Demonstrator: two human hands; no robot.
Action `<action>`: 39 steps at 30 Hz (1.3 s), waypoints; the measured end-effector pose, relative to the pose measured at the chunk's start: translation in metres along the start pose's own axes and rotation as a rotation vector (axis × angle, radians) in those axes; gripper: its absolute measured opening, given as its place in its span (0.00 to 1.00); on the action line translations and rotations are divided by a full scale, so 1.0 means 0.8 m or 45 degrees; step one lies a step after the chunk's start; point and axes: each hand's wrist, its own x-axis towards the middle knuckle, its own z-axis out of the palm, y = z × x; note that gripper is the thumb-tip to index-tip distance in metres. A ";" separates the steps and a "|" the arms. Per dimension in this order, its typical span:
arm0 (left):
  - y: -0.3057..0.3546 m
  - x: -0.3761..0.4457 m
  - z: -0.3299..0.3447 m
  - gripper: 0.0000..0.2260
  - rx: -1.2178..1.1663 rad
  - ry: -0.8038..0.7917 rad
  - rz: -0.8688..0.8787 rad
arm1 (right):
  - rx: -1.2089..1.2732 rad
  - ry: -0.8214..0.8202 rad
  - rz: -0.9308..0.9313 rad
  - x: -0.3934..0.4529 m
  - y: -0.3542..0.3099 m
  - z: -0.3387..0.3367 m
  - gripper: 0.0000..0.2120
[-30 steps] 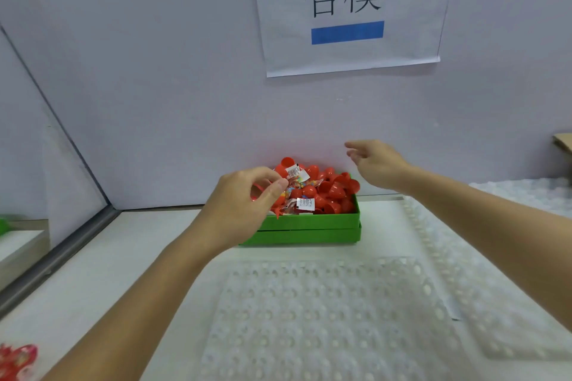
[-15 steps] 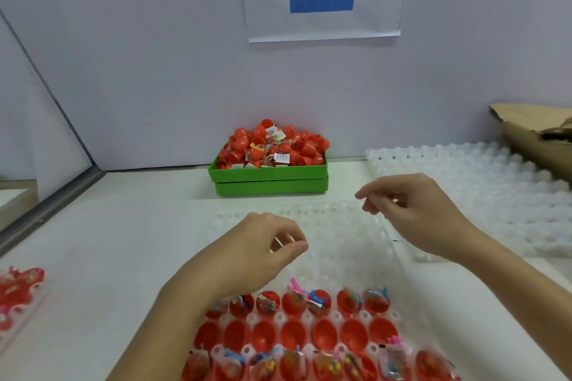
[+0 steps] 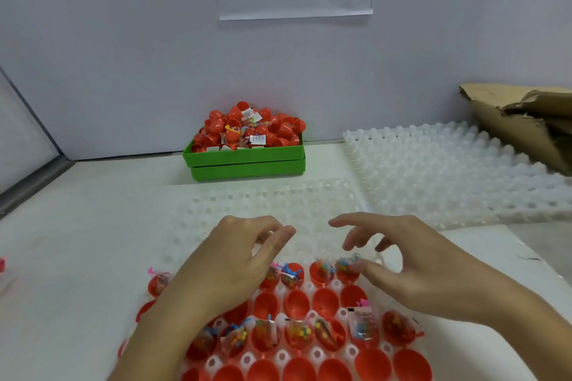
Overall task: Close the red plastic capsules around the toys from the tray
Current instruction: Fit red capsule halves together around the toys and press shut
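White tabletop [image 3: 93,226] ahead; I see the clear tray [image 3: 309,288] of red capsule halves [image 3: 325,303] with bagged toys [image 3: 360,323] at 6 o'clock. Left hand [image 3: 235,260] and right hand [image 3: 411,263] hover above, fingers loosely curled, holding nothing.

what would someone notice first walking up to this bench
Probably the clear tray at the near edge, its rows of red capsule halves partly filled with bagged toys, with the left hand and right hand hovering over them. Next, the green bin heaped with red capsules against the back wall.
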 end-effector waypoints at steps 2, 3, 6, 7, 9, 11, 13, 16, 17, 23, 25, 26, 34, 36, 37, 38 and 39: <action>-0.002 -0.001 0.004 0.27 -0.004 0.032 0.010 | -0.045 -0.132 0.010 -0.004 0.002 -0.001 0.25; -0.001 0.000 0.005 0.27 0.004 0.047 0.013 | -0.055 -0.170 0.004 -0.005 0.002 -0.001 0.27; 0.000 0.000 0.006 0.28 0.027 0.064 0.010 | -0.093 -0.183 -0.019 -0.006 0.003 0.002 0.30; 0.000 0.000 0.006 0.29 0.034 0.053 -0.001 | -0.099 -0.165 -0.027 -0.005 0.003 0.004 0.30; 0.002 -0.002 0.006 0.32 0.059 0.026 -0.013 | -0.106 -0.138 -0.035 -0.002 0.004 0.008 0.31; 0.003 -0.003 0.007 0.31 0.095 0.017 -0.014 | -0.116 -0.129 -0.035 0.000 0.004 0.014 0.31; 0.005 -0.004 0.008 0.29 0.103 0.024 -0.018 | -0.127 -0.091 -0.040 0.002 0.002 0.014 0.30; 0.011 -0.005 0.010 0.28 0.106 0.090 0.040 | -0.031 0.103 -0.055 0.004 0.000 0.005 0.27; 0.014 -0.006 0.011 0.26 0.097 0.136 0.076 | 0.040 0.188 -0.053 0.004 0.000 0.002 0.26; 0.035 -0.013 0.020 0.23 -0.060 0.104 0.323 | 0.307 0.328 0.027 0.006 -0.018 0.013 0.22; 0.037 -0.014 0.023 0.32 -0.052 -0.021 0.373 | 0.396 0.268 0.050 0.006 -0.022 0.016 0.21; 0.037 -0.014 0.025 0.34 -0.044 -0.052 0.389 | 0.422 0.254 0.060 0.007 -0.023 0.017 0.21; 0.043 -0.012 0.028 0.23 -0.371 0.147 0.367 | 0.715 0.354 0.062 0.008 -0.025 0.011 0.15; 0.045 -0.013 0.025 0.22 -0.486 0.147 0.343 | 0.757 0.379 0.021 0.008 -0.028 0.010 0.13; 0.046 -0.013 0.024 0.22 -0.526 0.140 0.334 | 0.781 0.391 0.005 0.009 -0.029 0.011 0.10; 0.047 -0.014 0.024 0.21 -0.558 0.129 0.326 | 0.800 0.405 -0.008 0.009 -0.030 0.012 0.09; 0.047 -0.015 0.024 0.20 -0.584 0.116 0.318 | 0.815 0.422 -0.015 0.009 -0.031 0.013 0.10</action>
